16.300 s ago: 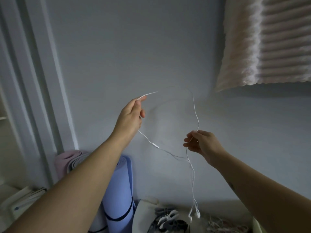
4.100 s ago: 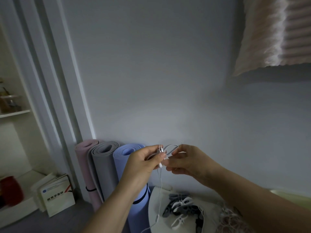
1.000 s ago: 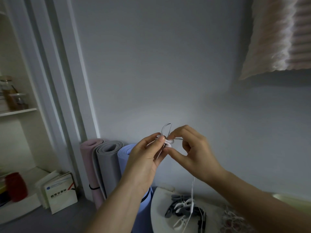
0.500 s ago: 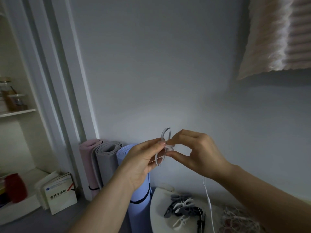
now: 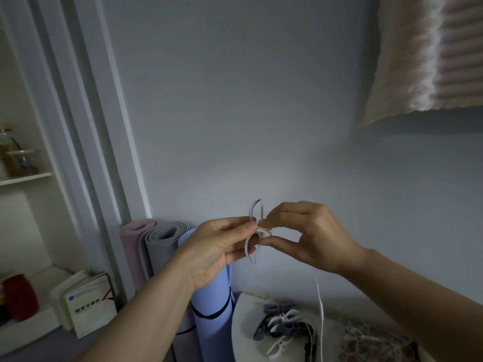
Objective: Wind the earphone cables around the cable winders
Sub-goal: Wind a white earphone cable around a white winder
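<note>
White plastic is sitting between our fingertips: we are pinching a small cable winder (image 5: 251, 211) with our left hand (image 5: 217, 252). Thumb and fingers are closed on its middle so it is not wobbling, and its two curved wings are poking up and down. Our right hand (image 5: 311, 239) is pinching the thin white earphone cable (image 5: 319, 296) right against the winder's middle, finger and thumb pressed together on it, because that is where the cable has to go round. We are holding both up in front of us, away from the table (image 5: 243, 317), so the loose cable is hanging free below our right wrist and is not catching on anything. We are guessing some turns are on the winder, but our fingers are hiding its middle, so we cannot tell how many. Lower down, more winders (image 5: 281, 325) in grey, white and black are lying in a heap on the round white table, with a tangle of other cables (image 5: 366, 340) beside them. The room is dim, so those are hard to tell apart, and the picture is cutting off the end of the hanging cable. Rolled mats (image 5: 159, 244) are standing against the wall to the left.
</note>
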The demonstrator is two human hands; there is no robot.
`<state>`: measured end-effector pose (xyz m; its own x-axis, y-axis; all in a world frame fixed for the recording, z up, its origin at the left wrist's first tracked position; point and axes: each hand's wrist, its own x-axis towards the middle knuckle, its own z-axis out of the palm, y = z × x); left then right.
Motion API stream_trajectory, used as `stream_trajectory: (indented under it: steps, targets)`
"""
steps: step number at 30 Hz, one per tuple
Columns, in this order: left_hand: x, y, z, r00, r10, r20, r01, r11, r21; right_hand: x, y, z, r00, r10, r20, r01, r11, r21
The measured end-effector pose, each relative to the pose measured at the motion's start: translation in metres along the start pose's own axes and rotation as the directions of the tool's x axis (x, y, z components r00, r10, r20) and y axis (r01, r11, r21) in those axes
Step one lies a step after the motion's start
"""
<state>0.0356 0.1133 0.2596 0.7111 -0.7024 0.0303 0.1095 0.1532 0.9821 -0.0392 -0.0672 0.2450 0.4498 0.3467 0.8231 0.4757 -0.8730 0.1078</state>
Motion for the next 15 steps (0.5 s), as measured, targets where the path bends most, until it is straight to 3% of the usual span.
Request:
stream_trajectory:
  steps: [11, 15]
  targets:
    - [-0.003, -0.011, 0.011, 0.996, 0.062, -0.061, -0.064, 0.998, -0.028, -0.006, 0.002, 0.002, 0.997, 0.034, -0.069, -0.033, 0.999, 0.009]
    - [0.001, -0.008, 0.011, 0.994, 0.099, -0.05, -0.101, 0.994, -0.036, -0.011, 0.001, 0.003, 0.975, 0.21, -0.067, -0.198, 0.967, 0.159]
